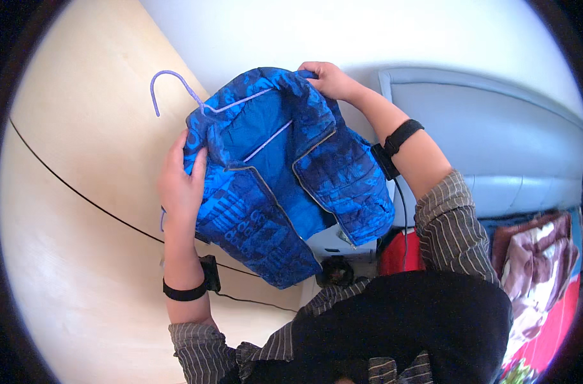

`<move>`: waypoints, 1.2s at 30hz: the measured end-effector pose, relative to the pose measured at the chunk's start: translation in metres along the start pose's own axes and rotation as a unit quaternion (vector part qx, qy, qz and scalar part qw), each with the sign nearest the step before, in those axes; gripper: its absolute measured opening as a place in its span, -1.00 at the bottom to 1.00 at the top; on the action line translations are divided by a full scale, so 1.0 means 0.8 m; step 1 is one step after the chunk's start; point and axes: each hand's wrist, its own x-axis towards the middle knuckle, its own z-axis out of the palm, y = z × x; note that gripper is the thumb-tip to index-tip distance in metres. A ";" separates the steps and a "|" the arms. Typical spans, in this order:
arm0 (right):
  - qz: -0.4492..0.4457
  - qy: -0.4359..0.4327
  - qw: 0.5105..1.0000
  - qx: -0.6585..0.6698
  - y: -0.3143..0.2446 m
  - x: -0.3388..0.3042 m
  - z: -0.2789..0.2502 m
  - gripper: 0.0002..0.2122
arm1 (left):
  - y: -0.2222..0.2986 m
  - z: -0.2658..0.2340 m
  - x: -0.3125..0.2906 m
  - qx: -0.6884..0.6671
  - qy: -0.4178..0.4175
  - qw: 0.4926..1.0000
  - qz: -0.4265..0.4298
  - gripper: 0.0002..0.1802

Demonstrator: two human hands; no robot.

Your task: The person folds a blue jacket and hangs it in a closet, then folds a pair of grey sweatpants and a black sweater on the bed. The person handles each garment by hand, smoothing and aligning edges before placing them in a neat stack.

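At left and far right, left hand [181, 182] and right hand [330, 82] hold a blue patterned quilted vest [285, 173], thin purple hanger [204, 107] already inside, metal-toned front zip [314, 146] still undone.

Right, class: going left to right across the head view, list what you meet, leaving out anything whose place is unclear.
Left hand, purple hanger's lower bar inside the blue vest, right hand, black right-arm strap, brown-and-white fabric.
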 end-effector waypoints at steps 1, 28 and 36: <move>-0.013 -0.003 1.000 0.007 0.007 0.008 0.006 -0.80 | 0.003 0.003 0.002 -0.003 0.005 1.000 -0.013 -0.61; 0.065 -0.125 0.946 0.293 0.052 0.024 0.032 -0.78 | 0.016 0.040 0.008 0.115 0.047 0.978 -0.169 -0.66; 0.070 -0.162 0.909 0.377 0.059 0.010 0.035 -0.76 | 0.008 0.034 0.004 0.139 0.033 0.978 -0.150 -0.65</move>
